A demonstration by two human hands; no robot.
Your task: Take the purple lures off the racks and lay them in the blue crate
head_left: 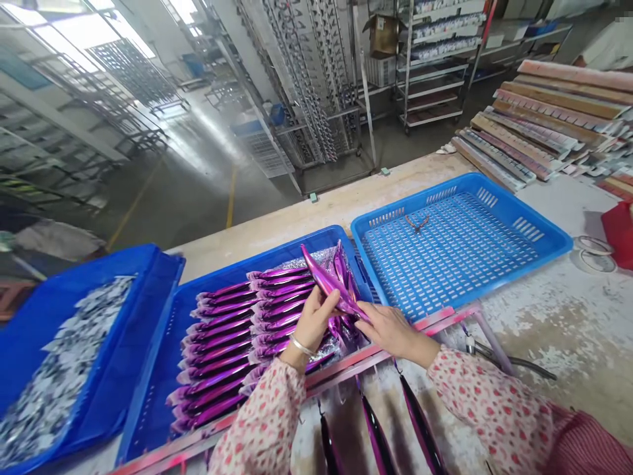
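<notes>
A shiny purple fishing lure [321, 272] lies slanted between my two hands. My left hand [315, 321], with a bracelet at the wrist, closes around its middle, thumb on top. My right hand [388, 328] pinches its lower right end. Beneath them stands a blue basket [237, 270] holding rows of purple lures [222, 343], their left ends covered in pale, frilled film. More lures lie loose at its right side on glittery wrapping. In front, a pink-stained bar [341, 374] crosses the basket's near edge, and dark purple lures [374, 422] hang from it on hooks.
To the right is a second blue basket [459, 247] with pliers [417, 223] in it. A blue bin [148, 264] of silvery pieces [74, 363] stands left. Stacked painted strips [548, 119], tape rolls [593, 254] and a dark hose [529, 365] lie right. Racks [440, 63] stand beyond.
</notes>
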